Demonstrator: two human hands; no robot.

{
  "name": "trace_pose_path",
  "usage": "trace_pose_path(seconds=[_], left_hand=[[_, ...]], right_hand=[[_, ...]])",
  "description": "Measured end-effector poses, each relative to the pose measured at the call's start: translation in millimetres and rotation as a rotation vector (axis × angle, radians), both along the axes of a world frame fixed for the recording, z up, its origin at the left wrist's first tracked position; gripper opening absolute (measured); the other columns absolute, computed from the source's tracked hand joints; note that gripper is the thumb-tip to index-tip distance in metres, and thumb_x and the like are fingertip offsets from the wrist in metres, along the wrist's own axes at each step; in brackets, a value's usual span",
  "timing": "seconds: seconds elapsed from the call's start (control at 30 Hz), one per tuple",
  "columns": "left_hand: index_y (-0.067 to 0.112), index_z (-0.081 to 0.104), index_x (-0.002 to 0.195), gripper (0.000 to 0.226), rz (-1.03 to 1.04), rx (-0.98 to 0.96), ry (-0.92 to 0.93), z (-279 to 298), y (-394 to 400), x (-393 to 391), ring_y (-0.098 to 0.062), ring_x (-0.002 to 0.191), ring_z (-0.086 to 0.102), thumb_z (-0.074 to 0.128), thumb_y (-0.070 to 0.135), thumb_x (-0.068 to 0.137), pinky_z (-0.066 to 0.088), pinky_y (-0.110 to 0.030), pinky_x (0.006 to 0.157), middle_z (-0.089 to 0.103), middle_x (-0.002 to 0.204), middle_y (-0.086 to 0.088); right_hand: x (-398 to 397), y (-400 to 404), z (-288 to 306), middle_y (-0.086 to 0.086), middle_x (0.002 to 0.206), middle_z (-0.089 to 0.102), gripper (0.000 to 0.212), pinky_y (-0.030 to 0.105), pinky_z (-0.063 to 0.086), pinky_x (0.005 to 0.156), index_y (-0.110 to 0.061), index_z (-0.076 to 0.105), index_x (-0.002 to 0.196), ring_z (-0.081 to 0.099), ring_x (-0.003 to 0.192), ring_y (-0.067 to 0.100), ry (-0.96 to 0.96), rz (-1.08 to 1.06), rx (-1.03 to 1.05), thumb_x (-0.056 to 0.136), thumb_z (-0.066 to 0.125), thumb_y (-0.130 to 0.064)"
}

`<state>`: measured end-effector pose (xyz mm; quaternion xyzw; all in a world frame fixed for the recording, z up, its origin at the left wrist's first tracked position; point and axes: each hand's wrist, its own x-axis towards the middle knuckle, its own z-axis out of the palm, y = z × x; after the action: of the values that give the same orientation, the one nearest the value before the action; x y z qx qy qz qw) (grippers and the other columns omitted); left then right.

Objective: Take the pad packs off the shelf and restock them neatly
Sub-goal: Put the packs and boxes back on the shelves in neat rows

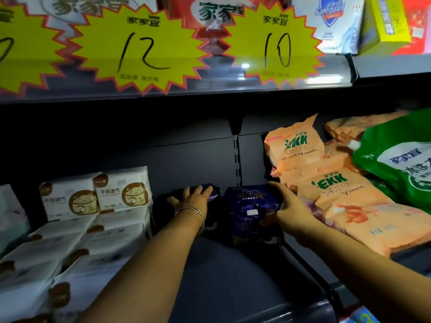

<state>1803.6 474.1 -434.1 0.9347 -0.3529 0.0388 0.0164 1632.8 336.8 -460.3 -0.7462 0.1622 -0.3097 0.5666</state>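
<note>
Both bare forearms reach forward and up from the bottom of the view, converging toward the middle. The left hand (191,199) lies palm down with its fingers (205,190) straight and slightly spread, thumb out to the left; a thin bracelet (193,212) circles its wrist. The right hand (288,206) is turned on edge, palm facing left, its fingers (276,186) extended forward and close together, thumb tucked low toward the left. The two hands are level with each other and apart.
</note>
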Motion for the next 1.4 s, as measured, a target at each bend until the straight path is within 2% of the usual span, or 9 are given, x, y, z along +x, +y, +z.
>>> trace_pose_path(seconds=[0.1,0.53,0.77,0.9,1.0,1.1,1.2,1.3,1.4], left_hand=[[0.036,0.003,0.149,0.085,0.012,-0.052,0.033,1.0,-7.0,8.8,-0.028,0.146,-0.008,0.045,-0.008,0.090,0.011,-0.062,0.112,-0.004,0.159,0.002],[0.025,0.002,0.151,0.077,-0.006,-0.057,-0.023,-5.1,-35.2,47.8,-0.027,0.146,-0.008,0.047,0.000,0.093,0.017,-0.062,0.112,-0.002,0.159,-0.003],[0.031,-0.002,0.150,0.090,-0.033,-0.018,0.039,4.2,-28.3,47.0,-0.027,0.145,-0.016,0.043,-0.012,0.086,0.002,-0.060,0.115,-0.012,0.158,0.003],[0.012,0.039,0.141,0.049,-0.213,-0.423,-0.128,10.3,-17.5,34.5,-0.027,0.137,0.026,0.043,0.000,0.094,0.020,-0.028,0.111,0.034,0.148,-0.010],[0.007,0.053,0.127,0.034,-0.238,-0.665,0.245,21.5,-1.8,10.4,-0.029,0.120,0.050,0.043,0.024,0.099,0.037,-0.027,0.099,0.054,0.130,-0.014],[0.016,0.054,0.128,0.068,-0.161,-0.754,0.738,26.7,16.2,-14.4,-0.026,0.121,0.051,0.044,0.067,0.084,0.036,-0.040,0.108,0.056,0.131,-0.006],[0.010,0.051,0.129,0.055,-0.171,-0.799,1.030,28.6,32.6,-33.6,-0.025,0.105,0.060,0.055,0.046,0.087,0.049,-0.036,0.091,0.062,0.119,-0.009],[0.010,0.053,0.124,0.058,-0.210,-0.695,1.013,24.2,47.4,-44.6,-0.022,0.090,0.067,0.078,0.017,0.072,0.058,-0.037,0.073,0.068,0.106,-0.008],[0.014,0.048,0.125,0.066,-0.231,-0.723,0.994,19.3,57.3,-48.4,-0.024,0.097,0.065,0.075,-0.006,0.068,0.058,-0.039,0.078,0.066,0.109,-0.007]], right_hand=[[7.6,-2.8,-3.4,0.002,0.121,0.051,0.092,0.047,0.055,0.085,-0.017,0.039,0.138,0.054,0.111,0.025,0.016,0.029,0.015,0.060,0.068,0.023],[39.9,-14.0,-15.6,0.003,0.125,0.053,0.090,0.046,0.056,0.084,-0.018,0.043,0.133,0.055,0.113,0.025,-0.008,0.049,0.038,0.057,0.068,0.023],[39.2,-6.4,-14.0,0.006,0.119,0.057,0.088,0.048,0.056,0.083,-0.018,0.045,0.129,0.060,0.106,0.030,-0.048,0.040,0.172,0.056,0.070,0.026],[28.8,2.6,-4.7,0.008,0.116,0.058,0.074,0.046,0.056,0.075,-0.018,0.043,0.124,0.062,0.098,0.030,-0.047,0.037,0.347,0.064,0.073,0.013],[19.5,11.0,3.6,0.010,0.112,0.065,0.058,0.037,0.053,0.062,-0.009,0.048,0.121,0.066,0.086,0.024,-0.023,0.052,0.408,0.070,0.076,-0.005],[13.0,20.6,9.0,0.011,0.110,0.067,0.058,0.034,0.052,0.062,-0.009,0.051,0.123,0.068,0.084,0.022,-0.027,0.077,0.406,0.071,0.077,-0.013],[4.9,28.6,10.4,0.010,0.110,0.068,0.059,0.037,0.052,0.066,-0.010,0.051,0.123,0.069,0.086,0.024,-0.035,0.088,0.383,0.070,0.078,-0.014],[-2.9,33.3,8.8,0.013,0.116,0.065,0.063,0.043,0.056,0.075,-0.008,0.049,0.125,0.068,0.094,0.028,-0.061,0.137,0.354,0.070,0.078,-0.007],[-7.8,36.4,6.8,0.013,0.122,0.060,0.076,0.040,0.056,0.082,-0.013,0.039,0.137,0.064,0.103,0.027,-0.098,0.210,0.312,0.071,0.072,0.007]])
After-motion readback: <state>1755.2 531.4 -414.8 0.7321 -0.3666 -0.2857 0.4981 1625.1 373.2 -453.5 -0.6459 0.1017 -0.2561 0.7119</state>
